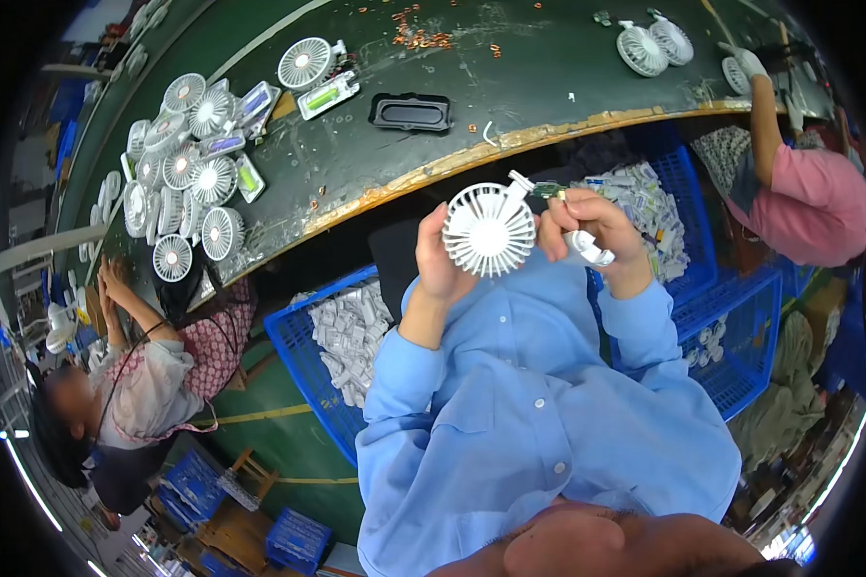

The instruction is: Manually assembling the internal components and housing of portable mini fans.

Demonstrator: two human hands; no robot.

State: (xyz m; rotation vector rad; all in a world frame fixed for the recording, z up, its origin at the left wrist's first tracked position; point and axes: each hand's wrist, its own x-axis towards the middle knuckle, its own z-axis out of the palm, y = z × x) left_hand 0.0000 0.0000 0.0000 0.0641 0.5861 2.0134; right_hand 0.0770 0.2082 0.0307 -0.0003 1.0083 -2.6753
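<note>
left hand (439, 262) curls closed on a round white plastic fan (491, 233) off the dark-green tabletop (548, 67), by its near edge. right hand (608, 223) pinches its uncovered green circuit board (547, 190) and an unattached curved white plastic piece (587, 248).

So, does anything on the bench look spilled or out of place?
Yes: small copper-coloured bits lie scattered toward the far side of the green bench, with strays elsewhere, so they look spilled. A bent white piece lies loose at the near edge.

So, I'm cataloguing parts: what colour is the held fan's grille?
The fan grille is white, clearest in head view.
</note>
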